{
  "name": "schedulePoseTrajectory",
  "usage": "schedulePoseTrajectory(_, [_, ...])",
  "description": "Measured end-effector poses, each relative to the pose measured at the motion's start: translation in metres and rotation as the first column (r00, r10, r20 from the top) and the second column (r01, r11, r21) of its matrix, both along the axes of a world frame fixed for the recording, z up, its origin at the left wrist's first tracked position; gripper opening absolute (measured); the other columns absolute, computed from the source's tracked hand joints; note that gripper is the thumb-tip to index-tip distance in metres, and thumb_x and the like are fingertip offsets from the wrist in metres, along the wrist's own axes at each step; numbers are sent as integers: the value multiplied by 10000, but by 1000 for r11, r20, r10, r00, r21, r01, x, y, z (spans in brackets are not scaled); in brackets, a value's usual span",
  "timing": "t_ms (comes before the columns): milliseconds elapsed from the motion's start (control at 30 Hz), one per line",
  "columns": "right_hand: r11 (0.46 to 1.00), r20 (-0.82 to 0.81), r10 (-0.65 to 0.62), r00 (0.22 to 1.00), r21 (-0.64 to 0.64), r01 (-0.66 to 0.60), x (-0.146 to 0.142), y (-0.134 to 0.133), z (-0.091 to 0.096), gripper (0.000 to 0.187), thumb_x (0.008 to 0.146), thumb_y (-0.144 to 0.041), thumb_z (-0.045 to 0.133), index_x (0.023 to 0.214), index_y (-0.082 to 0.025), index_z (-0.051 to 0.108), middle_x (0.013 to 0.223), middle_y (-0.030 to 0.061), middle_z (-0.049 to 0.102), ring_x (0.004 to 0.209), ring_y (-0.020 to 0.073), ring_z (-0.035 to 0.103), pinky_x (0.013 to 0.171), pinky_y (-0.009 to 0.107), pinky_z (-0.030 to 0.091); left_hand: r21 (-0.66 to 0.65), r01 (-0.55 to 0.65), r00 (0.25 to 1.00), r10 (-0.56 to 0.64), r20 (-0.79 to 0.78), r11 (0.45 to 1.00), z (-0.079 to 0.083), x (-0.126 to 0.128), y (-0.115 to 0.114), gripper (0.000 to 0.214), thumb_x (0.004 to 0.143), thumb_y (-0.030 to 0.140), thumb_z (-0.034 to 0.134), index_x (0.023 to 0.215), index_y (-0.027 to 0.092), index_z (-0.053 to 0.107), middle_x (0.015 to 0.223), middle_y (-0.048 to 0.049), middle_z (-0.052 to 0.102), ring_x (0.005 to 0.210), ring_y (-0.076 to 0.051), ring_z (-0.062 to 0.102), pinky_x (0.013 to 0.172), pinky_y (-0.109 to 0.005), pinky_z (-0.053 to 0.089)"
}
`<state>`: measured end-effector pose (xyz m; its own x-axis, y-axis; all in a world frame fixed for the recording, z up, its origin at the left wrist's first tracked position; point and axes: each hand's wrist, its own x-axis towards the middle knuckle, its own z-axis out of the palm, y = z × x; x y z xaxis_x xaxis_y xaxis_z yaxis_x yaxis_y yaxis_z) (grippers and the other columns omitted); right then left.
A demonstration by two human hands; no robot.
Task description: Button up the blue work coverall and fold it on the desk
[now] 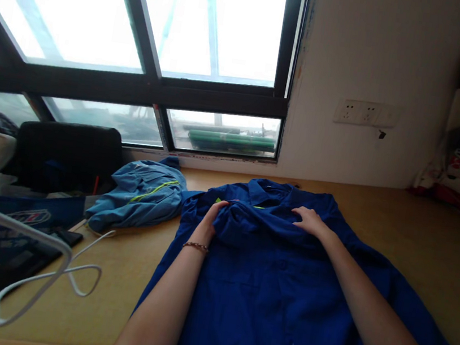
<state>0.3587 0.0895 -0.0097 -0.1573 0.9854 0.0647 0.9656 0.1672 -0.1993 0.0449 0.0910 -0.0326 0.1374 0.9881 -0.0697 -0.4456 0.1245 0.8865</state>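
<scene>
A dark blue work shirt (264,291) lies spread on a wooden surface (417,239), collar toward the window. My left hand (212,215), with a beaded bracelet on the wrist, is closed on a bunched fold of the shirt near its left shoulder. My right hand (309,221) rests flat on the shirt just below the collar, fingers stretched out. A strip of yellow-green trim shows between the hands.
A lighter blue jacket (141,194) with a yellow-green stripe lies crumpled to the left. A white clothes hanger (49,267) sits at the near left beside a dark bag (11,233) and a black case (67,155). Behind are a window and a wall with sockets (364,112).
</scene>
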Motion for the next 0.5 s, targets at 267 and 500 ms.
schedulePoseTrajectory(267, [916,-527,393,754,298,-269,-70,-63,23,367,886,-352,284,999,-162,577,839,52,639,735,154,603,702,274,465,10,-4,993,2,119,1000,-1,-13,-4,339,785,374,439,1008,145,551,813,-99,637,797,-231,611,711,-337,498])
schedulePoseTrajectory(500, [955,-303,297,906,65,-291,-57,-55,-32,471,809,-438,439,1207,-189,476,1234,86,488,1166,230,408,1007,397,269,45,82,987,-87,137,996,-9,-21,-18,500,565,80,546,1059,148,523,799,-67,651,793,-260,618,702,-360,508])
